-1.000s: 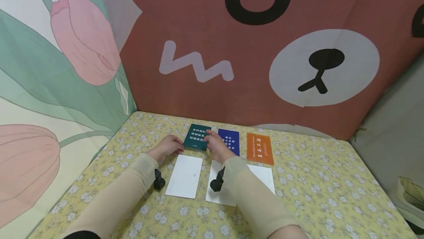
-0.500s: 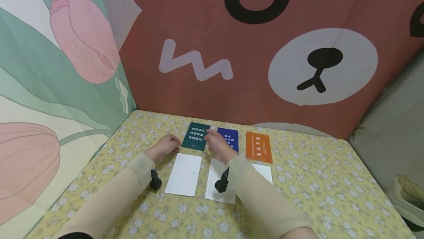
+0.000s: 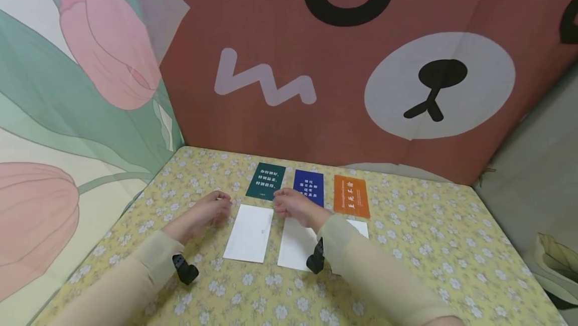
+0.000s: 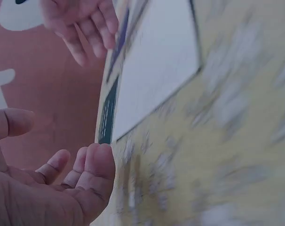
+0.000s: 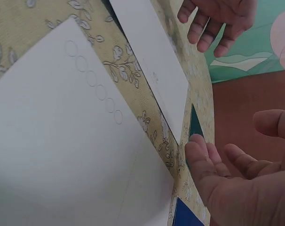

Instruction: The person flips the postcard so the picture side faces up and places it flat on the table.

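Both hands hover over the table with fingers loosely bent and hold nothing. My left hand (image 3: 208, 213) is left of a blank-looking white card (image 3: 248, 233). Close to the lower edge of a dark green card (image 3: 266, 180) with white writing is my right hand (image 3: 295, 205), which overlaps a blue card (image 3: 311, 183) in the head view. An orange card (image 3: 351, 195) lies farther right in that back row. In front, a second white card (image 3: 291, 246) and a third white card (image 3: 360, 226) are partly covered by the right arm. The right wrist view shows small printed circles on the nearest white card (image 5: 76, 136).
A yellow flowered cloth (image 3: 415, 276) covers the table. Behind it hangs a brown bear backdrop (image 3: 266, 130), and a tulip-print sheet (image 3: 113, 140) borders the left side. A grey wall (image 3: 542, 165) rises on the right.
My left hand has drawn back left and toward me, away from the green card. My right hand has come down off that card's side, toward me. The cards lie about as before.
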